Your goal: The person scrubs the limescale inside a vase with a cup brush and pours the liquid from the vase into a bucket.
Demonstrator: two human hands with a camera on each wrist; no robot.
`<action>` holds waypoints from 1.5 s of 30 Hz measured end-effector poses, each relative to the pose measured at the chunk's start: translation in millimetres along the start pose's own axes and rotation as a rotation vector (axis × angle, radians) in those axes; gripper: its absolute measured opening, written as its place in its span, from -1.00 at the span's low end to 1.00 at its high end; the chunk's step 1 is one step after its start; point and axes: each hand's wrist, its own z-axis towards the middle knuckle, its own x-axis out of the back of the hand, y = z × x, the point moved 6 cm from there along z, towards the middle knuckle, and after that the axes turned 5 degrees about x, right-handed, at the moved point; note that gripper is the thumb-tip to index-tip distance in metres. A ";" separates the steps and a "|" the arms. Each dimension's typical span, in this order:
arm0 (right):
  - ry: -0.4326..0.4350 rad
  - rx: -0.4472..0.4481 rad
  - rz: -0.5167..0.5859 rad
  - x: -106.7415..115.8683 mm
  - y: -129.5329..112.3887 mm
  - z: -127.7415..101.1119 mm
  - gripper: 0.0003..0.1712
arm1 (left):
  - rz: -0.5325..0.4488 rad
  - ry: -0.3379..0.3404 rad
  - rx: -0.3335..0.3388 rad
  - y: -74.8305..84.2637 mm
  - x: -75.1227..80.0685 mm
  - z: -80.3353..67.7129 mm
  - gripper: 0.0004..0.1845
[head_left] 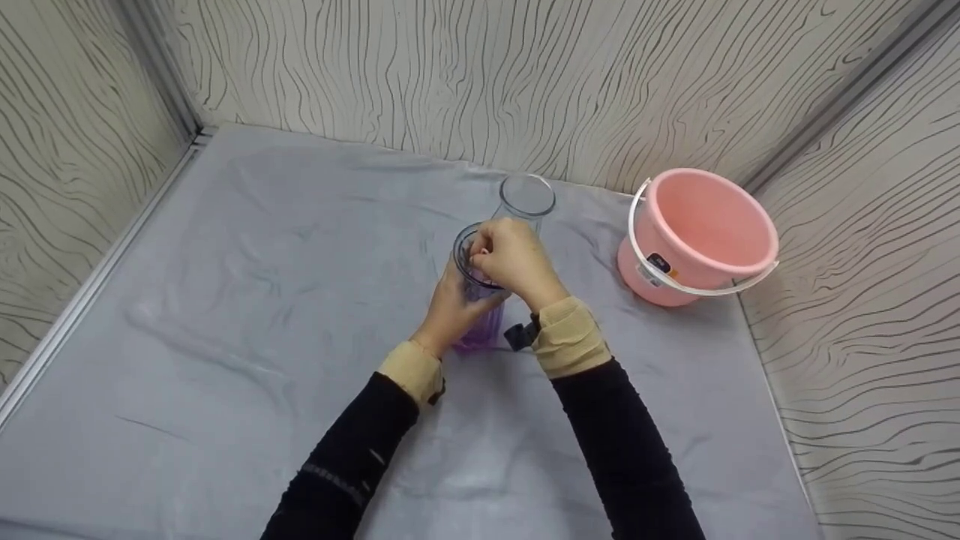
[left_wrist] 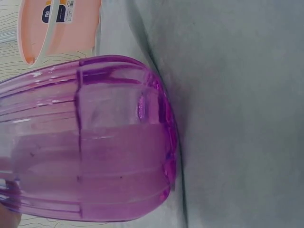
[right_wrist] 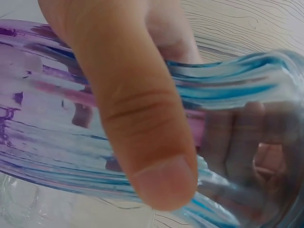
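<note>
At the middle of the grey-covered tabletop (head_left: 225, 315), a purple tumbler (head_left: 480, 322) stood upright, with what appeared to be a blue-tinted tumbler (right_wrist: 247, 90) nested in its mouth. The left hand (head_left: 450, 307) was wrapped around the purple body; the right hand (head_left: 514, 259) pinched the inner rim, thumb (right_wrist: 137, 118) outside and fingers inside. A clear tumbler (head_left: 526, 196) stood just behind, and a pink bucket (head_left: 694, 236) stood well apart to the right. The ribbed plastic was judged light, stiff and smooth, likely to slip; hold was best taken at the rim and around the ribbed wall.
</note>
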 end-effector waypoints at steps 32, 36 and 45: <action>0.053 -0.051 -0.131 -1.4 -5.2 -0.5 -0.92 | 0.005 0.006 0.004 0.9 1.5 0.5 -0.17; 0.041 -0.041 -0.139 -1.5 -5.7 0.9 -0.93 | -0.003 0.009 0.015 -0.1 2.1 0.5 -0.16; -0.019 0.002 -0.076 -2.1 -2.8 1.5 -0.89 | 0.003 -0.004 0.006 -0.8 0.5 0.8 -0.17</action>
